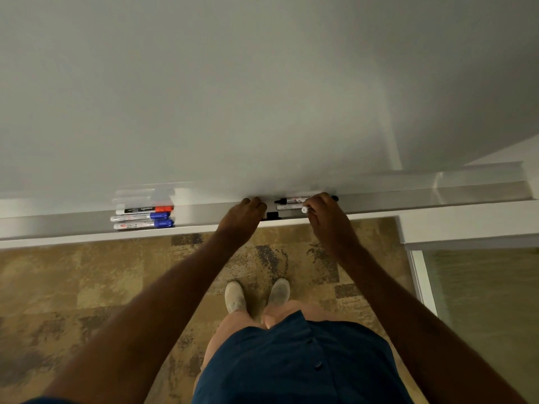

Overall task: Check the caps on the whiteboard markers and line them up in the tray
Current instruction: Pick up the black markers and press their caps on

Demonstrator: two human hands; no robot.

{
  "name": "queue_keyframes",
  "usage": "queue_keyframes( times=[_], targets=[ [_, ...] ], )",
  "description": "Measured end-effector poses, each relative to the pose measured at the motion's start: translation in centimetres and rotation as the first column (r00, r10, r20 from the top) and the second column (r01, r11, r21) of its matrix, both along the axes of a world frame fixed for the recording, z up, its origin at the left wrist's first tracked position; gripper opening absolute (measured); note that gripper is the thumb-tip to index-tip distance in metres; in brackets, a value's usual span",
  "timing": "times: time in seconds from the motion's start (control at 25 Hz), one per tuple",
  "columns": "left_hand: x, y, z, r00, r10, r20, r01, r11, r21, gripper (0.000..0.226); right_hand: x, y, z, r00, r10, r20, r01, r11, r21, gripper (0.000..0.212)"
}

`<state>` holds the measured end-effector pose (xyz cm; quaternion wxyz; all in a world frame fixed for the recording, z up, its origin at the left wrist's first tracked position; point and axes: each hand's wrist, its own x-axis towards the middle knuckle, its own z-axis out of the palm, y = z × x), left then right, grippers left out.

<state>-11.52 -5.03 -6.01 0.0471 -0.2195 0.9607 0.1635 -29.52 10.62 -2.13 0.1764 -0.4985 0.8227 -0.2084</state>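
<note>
I count three markers already lying side by side at the left of the tray (204,212): a red-capped marker (144,209) nearest the whiteboard (204,97), then two blue-capped markers (141,217) in front of it, all parallel with their caps to the right and seated, as far as I can tell. That group looks done to me. The remaining work sits at the middle of the tray, where two black markers (291,200) lie against the board, partly hidden by my right hand. A small black piece (273,216) rests at the tray's front edge between my hands; it may be a loose cap, but I cannot be sure. So I judge the task somewhat past halfway, with the black ones still to check and bring into line with the others.

My right hand (323,217) curls over the black markers, fingers bent and closed around a white marker barrel whose end (305,210) pokes out from under the knuckles. My left hand (248,212) rests at the tray just beside the dark piece, fingers curled down; whether they pinch anything I cannot tell.
</note>
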Motion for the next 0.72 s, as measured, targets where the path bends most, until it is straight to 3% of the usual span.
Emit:
queue_keyframes(
  times=[0.08, 0.16, 0.2, 0.28, 0.32, 0.4, 0.52, 0.72],
  targets=[
    [0.1, -0.2, -0.1, 0.999, 0.04, -0.016, -0.039, 0.998, 0.052, 0.02, 0.5, 0.6, 0.9, 0.974, -0.135, 0.181, 0.155, 0.982, -0.104, 0.017],
    [0.2, -0.4, -0.1, 0.98, 0.196, -0.035, -0.185, 0.96, 0.21, 0.014, 1.1, 1.1, 1.4, 0.88, -0.276, 0.386, 0.347, 0.93, -0.125, 0.016],
    [0.3, -0.6, -0.1, 0.945, 0.325, -0.037, -0.294, 0.893, 0.34, 0.011, 1.3, 1.3, 1.5, 0.805, -0.334, 0.491, 0.429, 0.899, -0.093, 0.017],
    [0.9, -0.6, 0.2, 0.824, 0.566, -0.023, -0.439, 0.664, 0.605, 0.011, 1.8, 1.6, 1.6, 0.662, -0.396, 0.636, 0.512, 0.859, 0.003, 0.019],
    [1.3, -0.4, 0.4, 0.769, 0.639, -0.02, -0.456, 0.57, 0.684, 0.015, 1.9, 1.7, 1.5, 0.625, -0.411, 0.664, 0.521, 0.853, 0.038, 0.019],
    [2.1, 0.1, 0.9, 0.724, 0.689, -0.012, -0.446, 0.482, 0.754, 0.022, 2.3, 1.7, 1.6, 0.606, -0.407, 0.684, 0.51, 0.858, 0.059, 0.018],
    [2.6, 0.6, 1.6, 0.701, 0.713, -0.009, -0.42, 0.424, 0.802, 0.022, 2.7, 1.4, 1.8, 0.605, -0.374, 0.703, 0.48, 0.876, 0.053, 0.018],
    [2.9, 0.9, 2.4, 0.715, 0.699, -0.029, -0.358, 0.401, 0.843, 0.024, 3.6, 0.7, 1.7, 0.603, -0.352, 0.716, 0.429, 0.9, 0.081, 0.019]
  ],
)
